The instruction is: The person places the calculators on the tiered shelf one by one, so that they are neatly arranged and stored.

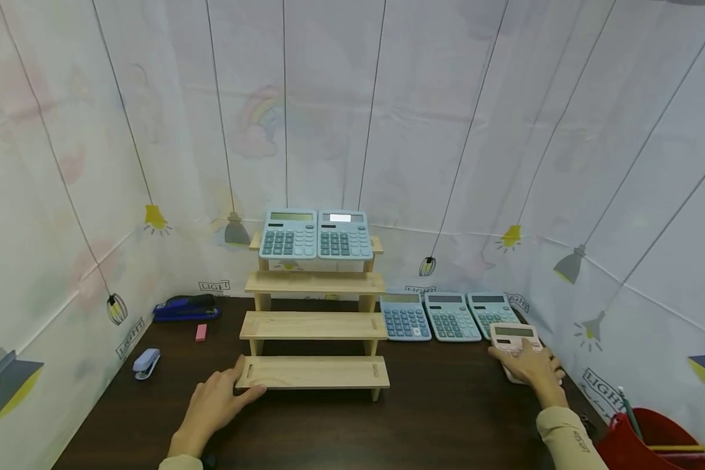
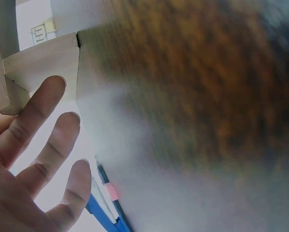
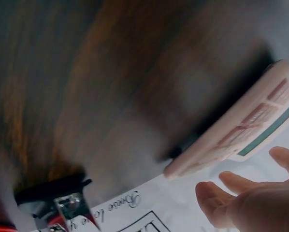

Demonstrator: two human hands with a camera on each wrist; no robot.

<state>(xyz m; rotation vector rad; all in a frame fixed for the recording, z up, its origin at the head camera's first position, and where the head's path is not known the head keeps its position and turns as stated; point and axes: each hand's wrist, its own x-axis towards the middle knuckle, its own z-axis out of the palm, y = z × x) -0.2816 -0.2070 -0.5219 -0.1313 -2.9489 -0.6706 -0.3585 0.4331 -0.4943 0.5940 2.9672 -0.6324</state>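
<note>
- Left hand [image 1: 214, 405]: fingers apart, resting against the near-left end of the wooden stepped rack [image 1: 314, 326].
- Right hand [image 1: 529, 365]: fingers spread, lying over the pink calculator [image 1: 512, 339], near right.
- Step, judged: taking hold; a firm grasp is needed next.
- Far: blue calculators [image 1: 316, 234] are sitting on the top step.

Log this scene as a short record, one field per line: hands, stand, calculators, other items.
left hand: left hand rests open against the left end of the wooden stand's lowest step
right hand: right hand lies on the pink calculator, fingers straight
stand: four steps, two blue calculators on the top one
table: three blue calculators in a row right of the stand
left side: dark blue stapler, pink eraser, small stapler
</note>
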